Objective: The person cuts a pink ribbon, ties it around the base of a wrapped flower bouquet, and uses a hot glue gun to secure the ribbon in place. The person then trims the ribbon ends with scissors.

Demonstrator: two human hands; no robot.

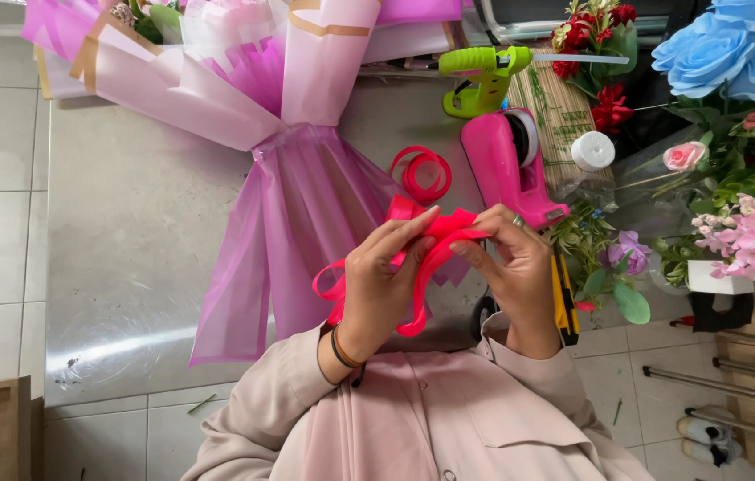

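Both of my hands are on the red ribbon (426,245), which sits bunched between them above the near edge of the desk (128,240), just in front of my chest. My left hand (380,289) is the lower one: its fingers reach up and to the right, pinching the folded loops at the gather, while two loose tails curl down past its wrist toward the desk's near edge. My right hand (511,267) comes in from the right with its palm turned toward the left, and its thumb and forefinger nip the ribbon at the top of the bundle. So the ribbon's long axis runs on a slant, from lower left at the tails up to the right at the pinch, and neither hand is nearer than the other; they meet on it.

Just beyond the hands lies the stem end of a pink-wrapped bouquet (297,178), its paper skirt spreading toward me. A small coil of the same red ribbon (422,174) rests on the desk between the bouquet and a pink tape dispenser (506,165), with a green glue gun (484,76) farther back.
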